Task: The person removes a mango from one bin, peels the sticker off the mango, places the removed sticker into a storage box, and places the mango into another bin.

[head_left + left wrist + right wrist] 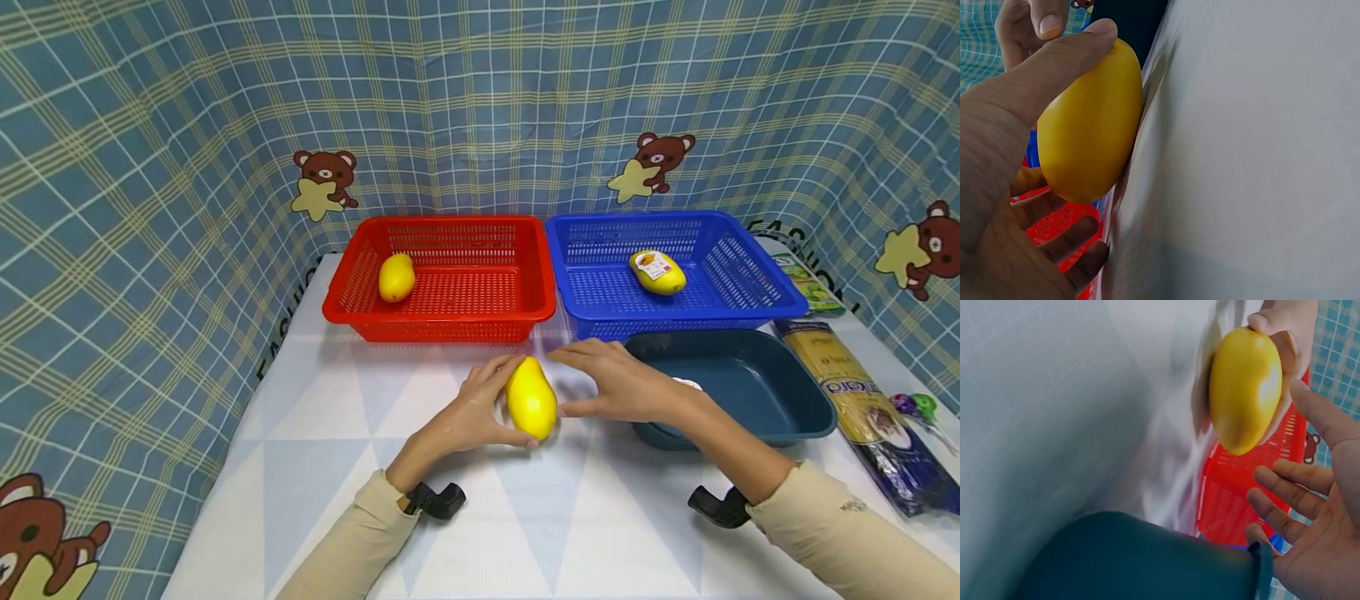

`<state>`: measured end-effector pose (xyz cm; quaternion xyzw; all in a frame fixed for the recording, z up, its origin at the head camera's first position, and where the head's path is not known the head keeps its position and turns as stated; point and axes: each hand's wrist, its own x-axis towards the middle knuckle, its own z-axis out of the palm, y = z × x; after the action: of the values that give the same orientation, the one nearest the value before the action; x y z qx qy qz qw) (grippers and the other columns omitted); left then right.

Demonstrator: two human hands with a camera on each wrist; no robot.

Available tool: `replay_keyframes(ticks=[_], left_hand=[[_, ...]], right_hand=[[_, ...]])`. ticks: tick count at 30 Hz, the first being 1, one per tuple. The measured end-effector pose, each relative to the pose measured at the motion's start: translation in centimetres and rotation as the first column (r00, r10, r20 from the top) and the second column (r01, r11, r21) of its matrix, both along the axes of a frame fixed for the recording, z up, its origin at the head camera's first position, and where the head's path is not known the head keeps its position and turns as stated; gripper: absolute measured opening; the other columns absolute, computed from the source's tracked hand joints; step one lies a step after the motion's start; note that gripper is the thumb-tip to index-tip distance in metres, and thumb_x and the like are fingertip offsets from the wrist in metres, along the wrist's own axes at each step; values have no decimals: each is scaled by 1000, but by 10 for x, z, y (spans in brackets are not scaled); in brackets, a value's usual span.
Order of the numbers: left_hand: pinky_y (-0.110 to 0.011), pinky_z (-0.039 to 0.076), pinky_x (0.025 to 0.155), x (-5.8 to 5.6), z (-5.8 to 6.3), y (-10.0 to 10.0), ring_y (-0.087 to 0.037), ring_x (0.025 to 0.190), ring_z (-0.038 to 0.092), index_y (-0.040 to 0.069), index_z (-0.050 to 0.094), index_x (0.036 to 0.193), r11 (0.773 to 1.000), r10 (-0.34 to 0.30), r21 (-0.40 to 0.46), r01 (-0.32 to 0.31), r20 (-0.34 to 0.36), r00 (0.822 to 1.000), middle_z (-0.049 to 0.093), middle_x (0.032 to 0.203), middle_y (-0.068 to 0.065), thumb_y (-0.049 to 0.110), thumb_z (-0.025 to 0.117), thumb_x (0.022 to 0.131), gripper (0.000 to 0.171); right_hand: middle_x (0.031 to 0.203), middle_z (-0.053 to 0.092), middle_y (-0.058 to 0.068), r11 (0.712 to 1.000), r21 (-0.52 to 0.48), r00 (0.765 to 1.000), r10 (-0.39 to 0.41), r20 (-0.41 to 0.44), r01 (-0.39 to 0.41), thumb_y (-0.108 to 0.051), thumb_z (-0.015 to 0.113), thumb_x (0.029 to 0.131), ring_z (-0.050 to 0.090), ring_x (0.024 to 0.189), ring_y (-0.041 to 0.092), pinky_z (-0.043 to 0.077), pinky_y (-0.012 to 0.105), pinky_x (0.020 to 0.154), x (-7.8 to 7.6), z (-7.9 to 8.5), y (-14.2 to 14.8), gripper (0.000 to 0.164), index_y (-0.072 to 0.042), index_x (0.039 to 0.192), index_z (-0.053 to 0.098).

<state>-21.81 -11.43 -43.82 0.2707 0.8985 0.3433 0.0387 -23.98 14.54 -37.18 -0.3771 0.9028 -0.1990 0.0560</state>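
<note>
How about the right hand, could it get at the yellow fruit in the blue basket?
Probably yes: the right hand holds nothing, and the blue basket is open above the yellow fruit.

Smooth, glossy skin on the mango, and look at that bright highlight! Shiny plastic for the red basket, perforated all over, and the same on the blue basket. Smoother plastic now, the dark tub, with a softer sheen. Crinkled, gleaming film on the packet; a paper-looking label too. And matt cloth: rippled curtain, wrinkled sleeve, finely textured tablecloth.
</note>
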Motion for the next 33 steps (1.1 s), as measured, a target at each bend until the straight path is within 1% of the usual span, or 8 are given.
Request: replay_keyframes(ticks=[6,12,14,17,21,27,33], left_hand=[[-53,35,109,-1,-1,0,-26,140,29,18,25,160,1000,-7,2,7,-2,1000,27,160,0,55,89,67,119],[-52,34,110,-2,-3,0,-27,139,30,16,27,159,1000,-15,4,15,-29,999,28,159,-3,53,90,66,118],[-53,33,110,-2,-3,0,-27,140,29,15,26,159,1000,-15,2,16,-30,999,28,159,-3,53,90,67,119],[-54,33,110,-2,-2,-1,-27,141,28,17,25,160,1000,-10,2,10,-21,1000,27,160,-3,54,89,67,120],[-55,33,110,-2,-1,-1,-27,142,27,19,23,160,1000,-9,10,9,-10,1000,27,160,-4,55,89,67,120],[-54,34,110,-2,0,-1,-28,141,28,13,24,160,1000,-13,6,13,-11,1000,27,160,-6,55,89,67,121],[-52,35,110,-4,-1,-2,-27,139,29,14,23,160,1000,-8,-6,8,-17,1000,27,160,-3,55,89,67,121]], right_hand=[[148,50,11,999,33,1000,2,25,-3,-52,79,81,42,132,33,33,57,103,-7,-7,-8,87,-5,148,49],[151,46,11,997,71,998,-1,59,-3,-58,81,76,38,135,36,30,61,103,-11,-13,-13,97,-8,150,45],[152,45,11,997,81,998,2,62,-7,-60,81,74,37,136,36,30,61,104,-12,-15,-14,99,-9,151,44],[153,44,10,996,91,998,12,60,-18,-62,81,72,36,137,36,29,62,104,-13,-18,-15,102,-11,152,43],[155,41,8,995,100,998,24,61,-30,-65,81,70,33,138,36,27,65,105,-13,-21,-17,108,-12,154,39],[158,38,6,998,59,997,24,76,-29,-70,79,67,30,141,34,20,67,108,-11,-27,-24,116,-12,157,33],[157,39,6,999,34,997,14,74,-17,-70,80,68,29,141,33,18,66,107,-10,-30,-27,115,-11,156,34]])
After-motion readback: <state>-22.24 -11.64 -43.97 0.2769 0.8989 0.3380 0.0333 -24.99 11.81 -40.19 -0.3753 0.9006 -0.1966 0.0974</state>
